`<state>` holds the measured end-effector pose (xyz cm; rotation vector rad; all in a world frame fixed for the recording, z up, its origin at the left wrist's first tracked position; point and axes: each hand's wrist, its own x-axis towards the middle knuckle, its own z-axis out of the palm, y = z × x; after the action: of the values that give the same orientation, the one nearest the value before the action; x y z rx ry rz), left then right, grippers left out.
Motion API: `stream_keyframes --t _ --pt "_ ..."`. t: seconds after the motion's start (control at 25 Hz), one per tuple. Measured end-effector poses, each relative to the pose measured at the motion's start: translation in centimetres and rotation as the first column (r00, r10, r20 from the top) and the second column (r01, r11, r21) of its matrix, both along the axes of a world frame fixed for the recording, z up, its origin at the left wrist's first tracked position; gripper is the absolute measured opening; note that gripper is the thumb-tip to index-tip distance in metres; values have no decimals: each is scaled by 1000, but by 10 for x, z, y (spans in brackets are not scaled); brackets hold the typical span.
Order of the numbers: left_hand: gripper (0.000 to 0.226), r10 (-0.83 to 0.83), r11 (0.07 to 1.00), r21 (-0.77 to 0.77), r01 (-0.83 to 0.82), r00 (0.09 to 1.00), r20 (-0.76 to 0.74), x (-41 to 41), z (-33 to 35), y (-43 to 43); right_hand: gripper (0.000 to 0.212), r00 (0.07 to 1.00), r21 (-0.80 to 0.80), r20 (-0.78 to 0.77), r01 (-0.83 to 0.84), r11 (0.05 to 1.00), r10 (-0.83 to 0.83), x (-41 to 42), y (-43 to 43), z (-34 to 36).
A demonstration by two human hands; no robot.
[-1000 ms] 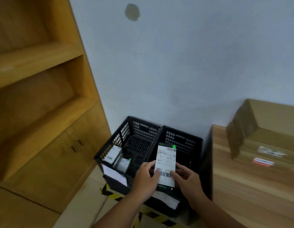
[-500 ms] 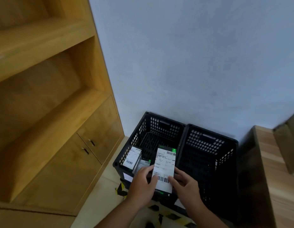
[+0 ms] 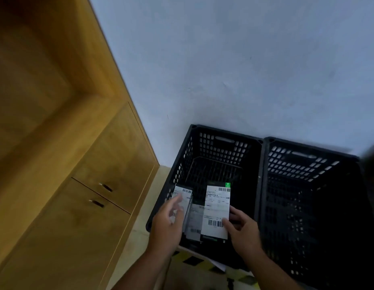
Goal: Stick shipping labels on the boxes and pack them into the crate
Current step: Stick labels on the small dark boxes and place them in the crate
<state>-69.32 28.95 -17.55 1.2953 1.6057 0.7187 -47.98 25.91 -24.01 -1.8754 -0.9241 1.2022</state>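
One flat black box, smooth white label on its face, stands inside the lattice-walled plastic crate, lower centre, pinched by the right grip; left grip released, fingers spread.

A wooden cabinet fills the view from seven to eleven o'clock, its two lower doors each bearing a small dark handle. A pale grey wall spans twelve to two. At six o'clock, yellow-and-black striped tape crosses the light floor.
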Motion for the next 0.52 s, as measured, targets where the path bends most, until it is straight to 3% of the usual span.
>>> stream_keyframes --t 0.12,0.28,0.52 --pt "33 37 999 20 -38 998 60 -19 -37 28 43 996 -64 84 31 997 -25 -23 26 -59" --pt "35 -31 997 68 26 996 78 -41 -68 47 41 979 -214 198 -12 977 55 -49 49 -126" --pt "37 -100 991 92 93 992 77 -57 -78 51 40 947 -413 297 11 911 123 -63 77 -166"
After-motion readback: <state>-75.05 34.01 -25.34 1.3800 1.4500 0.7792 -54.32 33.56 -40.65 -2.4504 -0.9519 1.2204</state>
